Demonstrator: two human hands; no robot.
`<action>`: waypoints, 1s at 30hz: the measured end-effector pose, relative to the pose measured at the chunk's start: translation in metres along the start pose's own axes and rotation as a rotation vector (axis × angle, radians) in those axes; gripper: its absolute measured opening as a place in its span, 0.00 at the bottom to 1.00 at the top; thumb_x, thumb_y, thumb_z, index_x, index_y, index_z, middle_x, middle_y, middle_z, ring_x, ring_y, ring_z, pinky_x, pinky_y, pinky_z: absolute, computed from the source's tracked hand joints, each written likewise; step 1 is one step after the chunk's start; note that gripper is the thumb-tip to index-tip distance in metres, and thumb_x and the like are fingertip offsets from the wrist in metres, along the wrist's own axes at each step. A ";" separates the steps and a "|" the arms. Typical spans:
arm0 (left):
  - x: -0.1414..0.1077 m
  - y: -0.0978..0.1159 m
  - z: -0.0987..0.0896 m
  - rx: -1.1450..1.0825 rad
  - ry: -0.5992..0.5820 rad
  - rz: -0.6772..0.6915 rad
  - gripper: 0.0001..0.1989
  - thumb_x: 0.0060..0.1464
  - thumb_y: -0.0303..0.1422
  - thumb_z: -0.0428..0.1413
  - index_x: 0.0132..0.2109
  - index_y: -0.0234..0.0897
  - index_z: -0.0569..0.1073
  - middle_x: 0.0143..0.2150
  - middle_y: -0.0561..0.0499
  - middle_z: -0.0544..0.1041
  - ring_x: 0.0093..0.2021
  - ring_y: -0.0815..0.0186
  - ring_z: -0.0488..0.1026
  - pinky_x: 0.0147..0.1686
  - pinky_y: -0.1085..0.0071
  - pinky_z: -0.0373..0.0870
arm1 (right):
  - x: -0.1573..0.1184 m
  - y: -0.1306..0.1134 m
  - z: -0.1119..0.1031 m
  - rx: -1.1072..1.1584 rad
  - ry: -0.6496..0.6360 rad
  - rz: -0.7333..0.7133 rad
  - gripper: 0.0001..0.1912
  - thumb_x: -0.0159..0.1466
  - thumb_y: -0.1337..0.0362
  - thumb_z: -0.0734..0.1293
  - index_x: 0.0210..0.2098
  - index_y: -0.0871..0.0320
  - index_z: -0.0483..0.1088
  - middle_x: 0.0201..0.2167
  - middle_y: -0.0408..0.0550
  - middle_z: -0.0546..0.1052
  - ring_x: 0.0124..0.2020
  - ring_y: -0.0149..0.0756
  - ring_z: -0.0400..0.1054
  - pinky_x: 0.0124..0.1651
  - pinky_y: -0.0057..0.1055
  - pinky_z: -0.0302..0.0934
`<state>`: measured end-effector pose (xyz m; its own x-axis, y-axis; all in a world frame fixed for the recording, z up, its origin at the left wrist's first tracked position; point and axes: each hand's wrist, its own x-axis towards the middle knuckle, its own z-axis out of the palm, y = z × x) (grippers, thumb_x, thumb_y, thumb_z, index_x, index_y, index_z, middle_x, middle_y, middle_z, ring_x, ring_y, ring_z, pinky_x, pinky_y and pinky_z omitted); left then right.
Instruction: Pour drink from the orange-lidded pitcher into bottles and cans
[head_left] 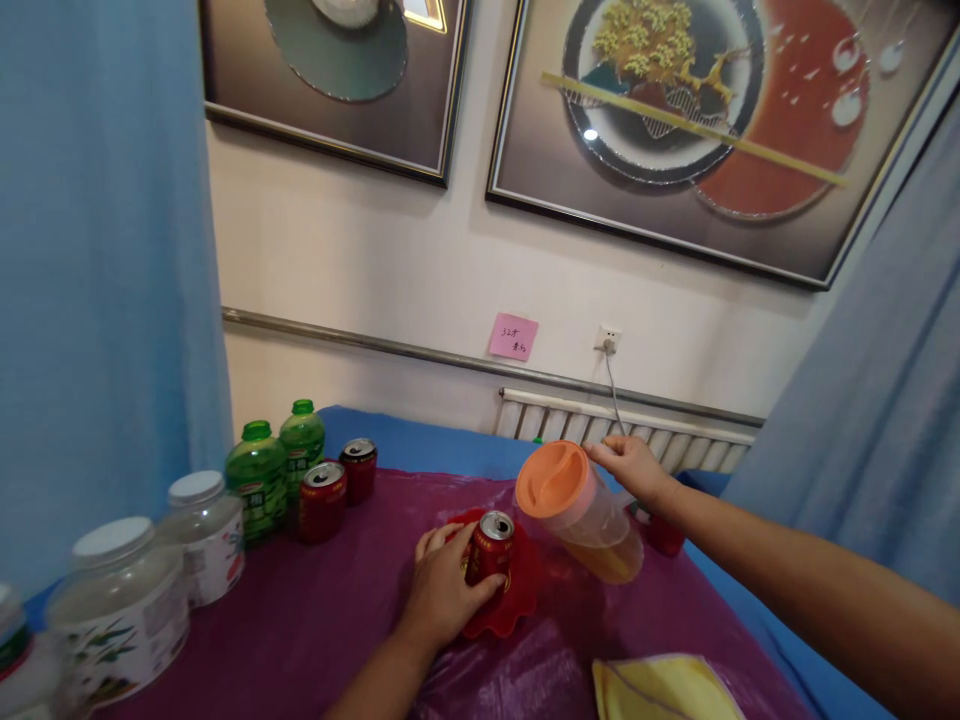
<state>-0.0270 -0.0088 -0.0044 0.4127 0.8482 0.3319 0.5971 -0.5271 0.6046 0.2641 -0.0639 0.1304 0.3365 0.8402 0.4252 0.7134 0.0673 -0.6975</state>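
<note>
My left hand (441,590) is wrapped round a red can (493,550) with an opened top, which stands upright on a red scalloped mat (517,605). To its right, my right hand (628,465) grips a clear pitcher (592,525) by the handle side. The pitcher tilts toward the can, its orange lid (555,480) facing up and left. Yellowish liquid lies in the lower part of the pitcher. No stream of liquid shows between pitcher and can.
Two red cans (322,505), two green bottles (257,485) and white-lidded jars (120,610) line the left side of the purple cloth (315,620). A yellow cloth (664,690) lies at the front right. Another red object (664,537) is behind the pitcher.
</note>
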 end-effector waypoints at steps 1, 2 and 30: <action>0.000 0.000 0.000 -0.004 0.003 0.002 0.33 0.42 0.39 0.66 0.58 0.44 0.74 0.57 0.42 0.75 0.58 0.48 0.67 0.62 0.52 0.56 | 0.000 -0.002 0.001 -0.004 -0.007 -0.001 0.30 0.55 0.42 0.67 0.15 0.52 0.45 0.16 0.35 0.45 0.20 0.27 0.40 0.23 0.29 0.35; 0.000 -0.001 0.000 -0.006 0.007 0.003 0.33 0.42 0.39 0.66 0.58 0.44 0.74 0.57 0.42 0.75 0.58 0.48 0.67 0.62 0.52 0.57 | -0.001 -0.003 0.002 -0.006 -0.015 0.001 0.30 0.55 0.43 0.66 0.15 0.52 0.46 0.16 0.35 0.45 0.20 0.27 0.40 0.23 0.29 0.35; 0.000 -0.002 0.003 -0.021 -0.014 -0.007 0.33 0.42 0.38 0.67 0.58 0.45 0.74 0.55 0.45 0.76 0.57 0.50 0.68 0.61 0.54 0.57 | 0.004 0.001 0.009 -0.173 -0.148 -0.017 0.27 0.57 0.43 0.63 0.18 0.52 0.46 0.17 0.35 0.48 0.21 0.27 0.44 0.24 0.29 0.38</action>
<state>-0.0260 -0.0077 -0.0075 0.4188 0.8509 0.3173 0.5853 -0.5200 0.6221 0.2606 -0.0562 0.1266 0.2392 0.9102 0.3381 0.8172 -0.0006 -0.5764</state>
